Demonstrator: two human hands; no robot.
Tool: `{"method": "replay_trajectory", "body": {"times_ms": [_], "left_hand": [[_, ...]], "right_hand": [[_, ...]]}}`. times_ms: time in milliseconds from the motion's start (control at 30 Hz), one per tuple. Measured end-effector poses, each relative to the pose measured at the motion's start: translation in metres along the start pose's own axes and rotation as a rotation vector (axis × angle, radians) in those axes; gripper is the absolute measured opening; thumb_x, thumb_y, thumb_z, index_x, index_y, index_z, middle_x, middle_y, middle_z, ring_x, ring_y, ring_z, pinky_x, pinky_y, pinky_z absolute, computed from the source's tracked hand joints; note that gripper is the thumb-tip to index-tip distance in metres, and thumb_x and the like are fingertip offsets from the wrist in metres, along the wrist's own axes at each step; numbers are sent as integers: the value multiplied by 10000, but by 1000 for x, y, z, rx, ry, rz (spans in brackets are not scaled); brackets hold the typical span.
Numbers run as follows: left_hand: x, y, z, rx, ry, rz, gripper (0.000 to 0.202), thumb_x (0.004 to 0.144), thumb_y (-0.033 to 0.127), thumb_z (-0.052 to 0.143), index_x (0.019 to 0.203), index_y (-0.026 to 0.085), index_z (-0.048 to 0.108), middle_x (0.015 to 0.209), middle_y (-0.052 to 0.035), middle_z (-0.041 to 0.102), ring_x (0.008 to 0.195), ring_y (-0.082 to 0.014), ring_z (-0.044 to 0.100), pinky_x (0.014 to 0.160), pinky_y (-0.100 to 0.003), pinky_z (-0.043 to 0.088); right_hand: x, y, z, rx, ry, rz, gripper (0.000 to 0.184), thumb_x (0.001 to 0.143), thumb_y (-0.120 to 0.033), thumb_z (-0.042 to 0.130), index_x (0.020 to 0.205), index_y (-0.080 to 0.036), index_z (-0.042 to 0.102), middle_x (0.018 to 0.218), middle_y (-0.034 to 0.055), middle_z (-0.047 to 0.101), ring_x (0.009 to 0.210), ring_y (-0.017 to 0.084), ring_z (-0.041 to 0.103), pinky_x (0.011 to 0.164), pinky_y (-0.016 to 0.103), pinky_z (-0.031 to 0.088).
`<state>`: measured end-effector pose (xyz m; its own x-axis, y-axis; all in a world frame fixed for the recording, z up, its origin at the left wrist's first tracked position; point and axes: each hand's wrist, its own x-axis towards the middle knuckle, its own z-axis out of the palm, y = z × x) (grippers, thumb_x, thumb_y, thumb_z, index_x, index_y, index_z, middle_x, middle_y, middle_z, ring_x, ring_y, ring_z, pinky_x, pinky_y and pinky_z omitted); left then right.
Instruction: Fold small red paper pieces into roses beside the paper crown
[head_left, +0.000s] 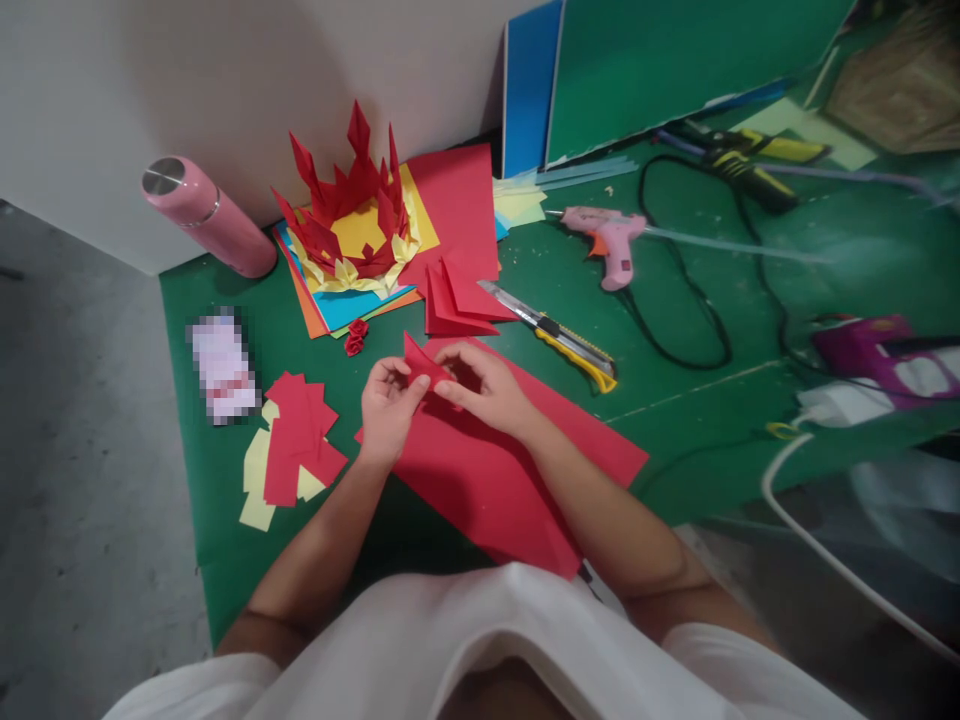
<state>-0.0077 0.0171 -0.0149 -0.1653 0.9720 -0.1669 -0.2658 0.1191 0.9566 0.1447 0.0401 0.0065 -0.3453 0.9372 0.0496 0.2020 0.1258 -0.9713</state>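
My left hand (388, 405) and my right hand (484, 385) are both pinched on a small folded red paper piece (421, 364), held just above a large red paper sheet (510, 470) lying on the green table (675, 420). A few folded red paper triangles (457, 298) lie just beyond my hands. Further back stands a spiky red and yellow paper crown shape (352, 220) on a stack of coloured sheets.
A yellow utility knife (555, 335) lies right of the triangles. A pink glue gun (609, 240) with a black cord, a pink bottle (206, 215), red and yellow paper scraps (294, 450), tiny red paper roses (355, 336) and blue and green boards (645, 60) surround the work area.
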Motion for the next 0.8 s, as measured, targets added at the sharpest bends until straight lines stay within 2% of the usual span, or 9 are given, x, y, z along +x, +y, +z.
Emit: {"method": "replay_trajectory", "body": {"times_ms": [133,233,333,433,500,567,667,733,800], "left_hand": [[-4,-4,5,-3,-37,54,497,629,422,842,864,232,448,907,15,534,851,-88,592,804,-221,494],[-6,-2,8,63,-26,101,506,632,436,838,918,237,471,916,14,547,862,-90,595,769,-204,494],[-7,4,6,110,-3,95,442,665,467,810,896,212,532,813,23,572,705,-75,585,624,-176,476],[-9,8,3,118,-43,-35,461,799,632,595,806,171,610,610,23,566,501,-72,530,472,-186,419],[-10,9,2,89,-69,-112,557,802,698,518,790,158,653,559,8,586,480,-93,547,464,-209,432],[-10,10,3,13,-82,-167,542,770,691,574,792,159,682,589,-6,635,539,-118,605,514,-228,477],[-8,13,7,-137,-61,-245,382,646,519,800,778,175,697,670,-2,695,648,-137,666,613,-239,527],[-6,15,9,-192,-40,-280,374,599,463,846,788,172,704,686,-3,708,648,-139,673,632,-245,537],[-4,17,9,-217,-21,-278,382,582,439,862,797,168,701,687,0,709,628,-128,668,617,-233,532]], "right_hand": [[0,3,5,-80,113,-100,247,855,-459,632,847,-215,593,852,39,646,790,188,586,740,333,473],[1,5,4,-142,210,-180,208,877,-376,622,748,-214,603,769,28,654,741,179,595,710,332,479],[1,7,0,-260,346,-325,129,860,-306,653,763,-221,662,756,18,666,728,174,609,704,338,480],[-1,7,-4,-400,410,-502,54,855,-243,664,825,-249,708,776,7,670,729,158,613,721,339,470],[-3,7,-4,-473,400,-599,54,851,-233,677,849,-262,722,790,5,669,740,150,612,731,333,460],[-4,7,-4,-534,364,-640,59,856,-246,678,861,-266,734,822,12,674,773,151,615,752,332,456],[-3,6,-4,-592,303,-606,83,872,-276,659,861,-272,741,936,27,694,878,173,630,820,357,462],[-1,5,-5,-578,260,-598,76,860,-308,677,885,-269,737,1047,44,692,982,204,632,890,395,465],[0,5,-7,-496,209,-600,162,829,-351,713,964,-263,720,1161,71,667,1077,237,617,943,430,469]]}}
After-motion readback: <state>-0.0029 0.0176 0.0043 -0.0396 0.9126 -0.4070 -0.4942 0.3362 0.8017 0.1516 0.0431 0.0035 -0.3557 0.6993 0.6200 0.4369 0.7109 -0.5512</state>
